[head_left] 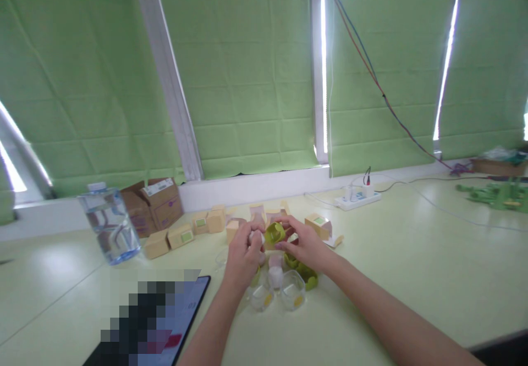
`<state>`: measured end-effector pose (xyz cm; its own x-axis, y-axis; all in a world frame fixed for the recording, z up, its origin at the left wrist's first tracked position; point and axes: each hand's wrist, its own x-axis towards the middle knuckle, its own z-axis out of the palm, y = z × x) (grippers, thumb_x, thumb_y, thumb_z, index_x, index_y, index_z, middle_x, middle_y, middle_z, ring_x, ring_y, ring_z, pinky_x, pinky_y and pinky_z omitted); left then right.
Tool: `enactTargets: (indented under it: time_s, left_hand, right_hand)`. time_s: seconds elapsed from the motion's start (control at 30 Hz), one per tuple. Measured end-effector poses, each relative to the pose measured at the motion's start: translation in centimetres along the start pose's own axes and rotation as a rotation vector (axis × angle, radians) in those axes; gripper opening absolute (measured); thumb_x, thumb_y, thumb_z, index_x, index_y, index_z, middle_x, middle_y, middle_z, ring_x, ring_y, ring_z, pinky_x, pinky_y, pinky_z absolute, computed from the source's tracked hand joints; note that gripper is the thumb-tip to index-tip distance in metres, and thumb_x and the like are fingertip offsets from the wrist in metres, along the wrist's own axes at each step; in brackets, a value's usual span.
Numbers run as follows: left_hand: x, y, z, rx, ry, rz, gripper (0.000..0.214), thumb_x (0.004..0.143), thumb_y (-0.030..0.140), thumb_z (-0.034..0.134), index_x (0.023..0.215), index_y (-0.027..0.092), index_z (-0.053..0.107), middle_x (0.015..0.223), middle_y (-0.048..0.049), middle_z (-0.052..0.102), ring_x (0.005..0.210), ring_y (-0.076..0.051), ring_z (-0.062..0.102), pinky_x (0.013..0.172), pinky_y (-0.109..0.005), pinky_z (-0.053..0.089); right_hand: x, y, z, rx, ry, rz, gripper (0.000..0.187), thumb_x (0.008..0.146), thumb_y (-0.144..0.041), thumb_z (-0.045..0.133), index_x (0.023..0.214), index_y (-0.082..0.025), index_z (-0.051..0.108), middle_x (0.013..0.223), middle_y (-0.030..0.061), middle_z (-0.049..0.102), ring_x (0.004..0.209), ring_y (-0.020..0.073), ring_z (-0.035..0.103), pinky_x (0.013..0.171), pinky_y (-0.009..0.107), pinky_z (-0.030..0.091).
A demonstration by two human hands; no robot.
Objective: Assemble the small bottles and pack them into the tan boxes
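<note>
My right hand (304, 243) is closed on a yellow-green, cup-shaped plastic piece (273, 234), gripping its right side. Close against it, my left hand (244, 251) pinches a small white piece (256, 236), largely covered by the fingers. Whether the two pieces touch I cannot tell. Below the hands, two clear plastic cups (293, 291) with yellow marks lie on the table, and a white piece (275, 273) is between them. More yellow-green pieces (307, 276) lie under my right hand.
Several small cardboard boxes (180, 236) are spread behind the hands. A large water bottle (109, 223) and an opened carton (161, 206) stand at the left. In front of them lies a tablet (193, 305), partly pixelated. At the back right are a power strip (358, 200) and green parts (501, 194).
</note>
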<state>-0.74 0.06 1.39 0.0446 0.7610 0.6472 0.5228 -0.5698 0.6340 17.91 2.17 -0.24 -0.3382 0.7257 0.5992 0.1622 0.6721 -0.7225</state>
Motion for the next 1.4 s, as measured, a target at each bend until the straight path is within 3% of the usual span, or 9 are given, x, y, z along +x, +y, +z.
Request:
enactTargets:
  time_s: [0.1,0.27,0.47,0.6,0.7,0.83,1.07,1.4]
  left_hand:
    - [0.2,-0.7,0.0,0.039,0.059,-0.072,0.017,0.085,0.028,0.046,0.078,0.02,0.059,0.063,0.0035,0.056,0.053,-0.012,0.052,0.054,-0.023,0.041]
    - [0.5,-1.3,-0.2,0.054,0.114,-0.137,0.018,0.084,0.024,0.044,0.087,0.02,0.061,0.068,0.0026,0.061,0.054,-0.013,0.054,0.052,-0.022,0.039]
    - [0.3,-0.3,0.1,0.058,0.03,-0.053,0.02,0.086,0.036,0.053,0.091,0.019,0.064,0.071,0.0014,0.063,0.064,-0.015,0.058,0.061,-0.025,0.043]
    - [0.1,-0.1,0.5,0.046,-0.098,0.019,0.018,0.084,0.033,0.057,0.088,0.018,0.067,0.071,0.0008,0.066,0.066,-0.015,0.06,0.064,-0.025,0.044]
    - [0.1,-0.3,0.6,0.05,-0.11,0.023,0.019,0.082,0.031,0.058,0.09,0.018,0.07,0.071,0.0007,0.067,0.066,-0.015,0.059,0.065,-0.024,0.044]
    - [0.4,-0.6,0.5,-0.011,-0.079,-0.04,0.025,0.079,0.035,0.061,0.091,0.015,0.071,0.068,0.0004,0.065,0.064,-0.014,0.058,0.062,-0.023,0.043]
    - [0.7,-0.9,0.4,-0.244,-0.083,-0.245,0.042,0.076,0.045,0.063,0.1,0.011,0.068,0.059,0.0047,0.054,0.044,-0.009,0.046,0.046,-0.021,0.037]
    - [0.4,-0.4,0.4,-0.301,-0.092,-0.283,0.043,0.076,0.042,0.064,0.104,0.009,0.068,0.059,0.0047,0.053,0.043,-0.007,0.046,0.046,-0.02,0.037]
  right_hand:
    - [0.0,-0.2,-0.1,-0.027,0.013,-0.01,0.048,0.081,-0.029,0.069,0.126,-0.028,0.054,0.102,0.0039,0.064,0.08,0.0163,0.062,0.067,0.029,0.054]
    - [0.0,0.1,-0.2,-0.073,0.014,-0.04,0.053,0.081,-0.035,0.069,0.131,-0.028,0.054,0.101,0.0046,0.064,0.076,0.0156,0.06,0.065,0.028,0.054]
    - [-0.1,-0.1,-0.3,-0.101,-0.006,-0.074,0.055,0.083,-0.038,0.068,0.135,-0.029,0.054,0.106,0.0055,0.063,0.073,0.0143,0.056,0.066,0.029,0.053]
    - [-0.2,-0.4,-0.3,-0.098,-0.038,-0.107,0.05,0.084,-0.037,0.067,0.132,-0.027,0.056,0.106,0.006,0.062,0.073,0.014,0.054,0.066,0.027,0.051]
    - [-0.1,-0.2,-0.3,-0.095,-0.035,-0.109,0.052,0.083,-0.036,0.068,0.132,-0.027,0.055,0.104,0.0056,0.062,0.071,0.0129,0.053,0.064,0.026,0.05]
    - [-0.1,0.1,-0.3,-0.045,0.02,-0.077,0.052,0.081,-0.035,0.071,0.129,-0.027,0.054,0.097,0.0029,0.065,0.072,0.0129,0.057,0.062,0.024,0.05]
    - [0.0,-0.2,-0.2,-0.015,0.09,-0.068,0.032,0.085,-0.031,0.065,0.116,-0.025,0.061,0.094,0.0027,0.072,0.082,0.0153,0.067,0.058,0.021,0.051]
    - [0.1,1.0,-0.1,-0.091,0.207,-0.026,0.024,0.081,-0.033,0.069,0.102,-0.022,0.073,0.084,0.0029,0.075,0.074,0.017,0.069,0.061,0.026,0.057]
